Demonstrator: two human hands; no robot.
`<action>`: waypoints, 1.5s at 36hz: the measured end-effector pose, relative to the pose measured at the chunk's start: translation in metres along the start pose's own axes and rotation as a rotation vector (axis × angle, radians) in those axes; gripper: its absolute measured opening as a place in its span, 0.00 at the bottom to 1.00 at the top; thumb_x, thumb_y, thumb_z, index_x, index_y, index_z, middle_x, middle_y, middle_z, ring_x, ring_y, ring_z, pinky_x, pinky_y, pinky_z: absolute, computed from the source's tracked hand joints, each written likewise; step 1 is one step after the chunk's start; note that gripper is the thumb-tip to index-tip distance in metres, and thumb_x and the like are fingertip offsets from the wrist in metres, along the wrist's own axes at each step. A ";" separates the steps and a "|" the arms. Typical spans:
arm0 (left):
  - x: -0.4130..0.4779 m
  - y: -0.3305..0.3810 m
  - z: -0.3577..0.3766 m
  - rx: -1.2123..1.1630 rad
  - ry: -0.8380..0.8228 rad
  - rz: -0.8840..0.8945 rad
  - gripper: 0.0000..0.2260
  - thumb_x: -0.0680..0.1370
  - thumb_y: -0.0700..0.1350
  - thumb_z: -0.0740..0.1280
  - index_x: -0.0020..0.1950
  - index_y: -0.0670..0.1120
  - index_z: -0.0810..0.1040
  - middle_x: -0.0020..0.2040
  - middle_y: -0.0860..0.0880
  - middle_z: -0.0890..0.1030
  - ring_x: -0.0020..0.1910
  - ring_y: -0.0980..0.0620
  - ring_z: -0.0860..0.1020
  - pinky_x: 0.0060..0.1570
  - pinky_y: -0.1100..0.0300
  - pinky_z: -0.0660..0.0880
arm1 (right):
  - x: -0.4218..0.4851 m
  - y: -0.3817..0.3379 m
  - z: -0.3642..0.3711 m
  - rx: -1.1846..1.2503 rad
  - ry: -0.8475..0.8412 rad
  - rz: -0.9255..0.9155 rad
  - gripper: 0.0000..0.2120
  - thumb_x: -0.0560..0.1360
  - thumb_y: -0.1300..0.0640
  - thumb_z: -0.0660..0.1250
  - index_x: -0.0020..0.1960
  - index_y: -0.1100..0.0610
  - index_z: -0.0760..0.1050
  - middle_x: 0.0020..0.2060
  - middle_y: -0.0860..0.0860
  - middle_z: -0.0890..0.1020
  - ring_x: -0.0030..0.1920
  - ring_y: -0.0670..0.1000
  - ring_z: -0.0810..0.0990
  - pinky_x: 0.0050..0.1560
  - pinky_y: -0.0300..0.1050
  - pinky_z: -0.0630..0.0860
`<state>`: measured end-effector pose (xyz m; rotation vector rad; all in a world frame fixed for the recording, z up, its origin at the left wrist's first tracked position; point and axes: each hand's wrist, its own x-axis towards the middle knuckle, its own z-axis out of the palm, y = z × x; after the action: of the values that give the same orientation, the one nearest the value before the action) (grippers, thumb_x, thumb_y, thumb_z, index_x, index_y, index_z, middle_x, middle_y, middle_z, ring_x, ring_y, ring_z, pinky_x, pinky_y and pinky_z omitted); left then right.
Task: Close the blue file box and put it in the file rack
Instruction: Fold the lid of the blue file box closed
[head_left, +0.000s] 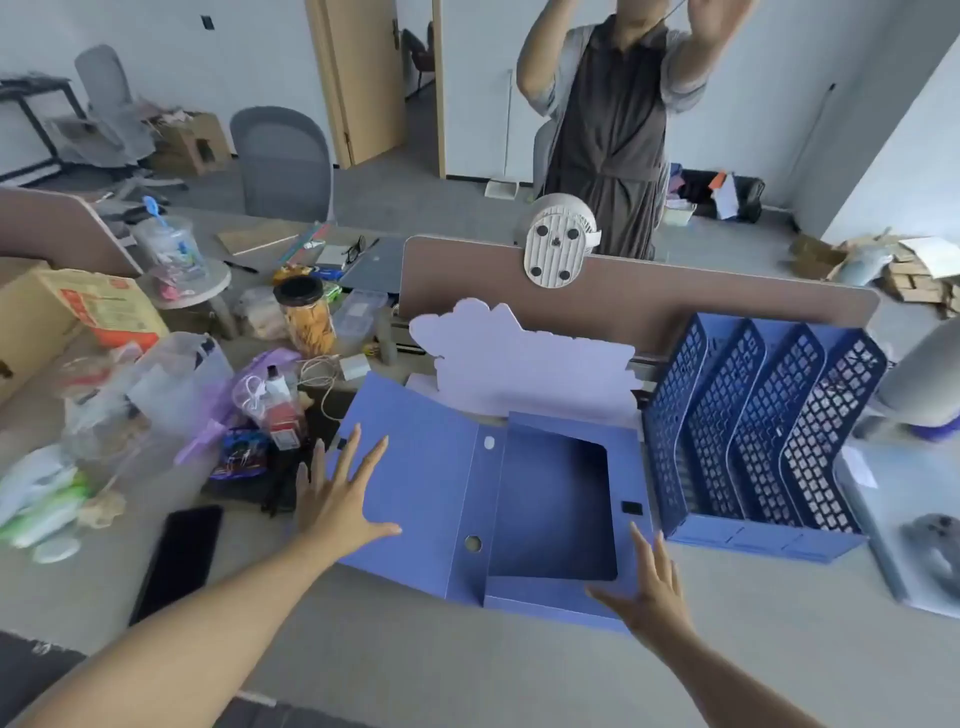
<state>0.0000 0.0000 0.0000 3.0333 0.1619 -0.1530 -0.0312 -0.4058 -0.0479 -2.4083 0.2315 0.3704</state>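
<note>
Both forearms reach in from the near edge of the desk (467, 670), bare and stretched forward, palms down. Between them lies the blue file box (550, 514), open and flat on the desktop, its tray facing up and its long axis running away from the person toward the desk divider (675, 291). Its lid (410, 467) is folded out flat to the left side of the tray, with the spine between them.

Out on the lid's left edge rests the left hand (337, 499), fingers spread wide and thumb pointing right across the blue sheet; it grips nothing, only lies on the lid. Over at the tray's near right corner, the right hand (649, 587) is also spread wide, fingertips touching or just above the box's edge, which I cannot tell, and it holds nothing.

Just beyond the right hand, on its outer side, stands the blue file rack (758, 436), touching or just beside the box's right wall, its mesh dividers slanting back. Close outside the left wrist lies a dark phone (179, 558), screen up. Past the left fingertips sits a heap of bags and packets (260, 410). Beyond the divider another person (618, 119) stands with arms raised.
</note>
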 end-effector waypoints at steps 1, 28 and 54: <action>-0.002 -0.003 0.000 -0.031 -0.035 -0.032 0.59 0.59 0.75 0.71 0.80 0.64 0.39 0.83 0.52 0.37 0.79 0.30 0.48 0.73 0.31 0.58 | 0.001 0.001 0.002 0.037 -0.018 0.031 0.53 0.64 0.37 0.76 0.78 0.39 0.45 0.80 0.49 0.42 0.79 0.58 0.44 0.77 0.58 0.52; -0.019 -0.013 -0.038 -0.451 0.180 -0.129 0.43 0.71 0.45 0.77 0.81 0.50 0.58 0.68 0.48 0.69 0.62 0.45 0.74 0.48 0.47 0.78 | 0.013 -0.011 0.028 0.051 -0.040 0.075 0.57 0.63 0.41 0.78 0.78 0.43 0.42 0.79 0.52 0.44 0.76 0.61 0.60 0.66 0.57 0.72; -0.020 0.152 -0.042 -1.125 -0.165 0.045 0.24 0.80 0.59 0.63 0.76 0.62 0.64 0.77 0.60 0.66 0.73 0.59 0.66 0.68 0.59 0.62 | 0.021 -0.095 -0.021 0.664 -0.050 -0.039 0.26 0.80 0.46 0.61 0.76 0.39 0.58 0.64 0.47 0.77 0.64 0.49 0.75 0.60 0.43 0.66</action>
<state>0.0007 -0.1481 0.0583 1.8942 0.1089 -0.2118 0.0181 -0.3494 0.0177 -1.7459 0.2395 0.2786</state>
